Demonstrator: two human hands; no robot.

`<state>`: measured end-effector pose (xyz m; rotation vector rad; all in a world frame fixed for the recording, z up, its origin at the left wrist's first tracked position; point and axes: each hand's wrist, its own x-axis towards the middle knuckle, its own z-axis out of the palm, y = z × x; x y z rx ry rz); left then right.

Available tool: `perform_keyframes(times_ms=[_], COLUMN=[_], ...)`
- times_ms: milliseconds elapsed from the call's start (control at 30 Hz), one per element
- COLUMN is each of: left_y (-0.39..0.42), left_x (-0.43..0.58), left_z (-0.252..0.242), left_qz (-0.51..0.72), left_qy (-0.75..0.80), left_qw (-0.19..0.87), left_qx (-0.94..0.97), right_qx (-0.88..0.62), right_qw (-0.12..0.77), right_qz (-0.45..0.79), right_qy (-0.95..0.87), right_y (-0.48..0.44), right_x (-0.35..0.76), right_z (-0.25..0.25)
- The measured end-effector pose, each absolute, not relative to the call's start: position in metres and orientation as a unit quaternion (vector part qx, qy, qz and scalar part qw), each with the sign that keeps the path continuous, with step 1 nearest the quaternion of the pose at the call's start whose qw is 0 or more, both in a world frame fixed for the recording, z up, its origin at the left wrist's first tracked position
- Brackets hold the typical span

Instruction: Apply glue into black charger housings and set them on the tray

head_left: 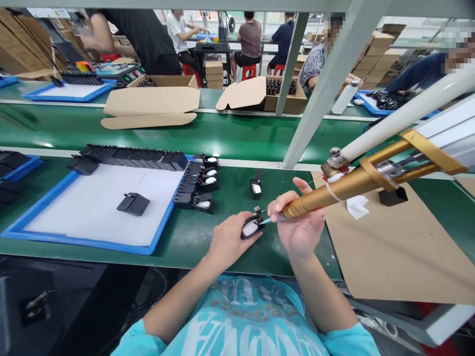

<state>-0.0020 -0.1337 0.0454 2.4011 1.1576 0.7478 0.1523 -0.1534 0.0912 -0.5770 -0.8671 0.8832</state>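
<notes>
Small black part [250, 228] is low over the green bench [208, 247], left hand [230, 242] fingers pinching it, right hand [300, 230] fingers wrapped round the gold tool [334, 195], tip touching. If that pinch is loose, the long, heavy tool could skid off.

Held in my left hand [228, 242], black part [249, 228]: glossy plastic with a smooth white insert. In my right hand [299, 225], gold tool [326, 195]: smooth metal, satin sheen. Beneath both hands, green bench mat [193, 237]: smooth, faintly shiny. Right of my right hand, cardboard sheet [389, 247]: matt brown. Left of my left hand, tray [85, 243]: blue plastic rim, matt white liner.
</notes>
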Motion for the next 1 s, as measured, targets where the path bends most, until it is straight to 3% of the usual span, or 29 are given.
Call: perform_keyframes(times_ms=[1000], left_y=[-0.134], left_x=[0.004], left_z=[0.041], left_qz=[0.297], left_qy=[0.444], left_qw=[0.350], left_qx=[0.769], right_qx=[-0.277], right_qw=[0.782], right_qz=[0.419], right_qy=[-0.369], right_y=[-0.152], right_x=[0.144], right_z=[0.099])
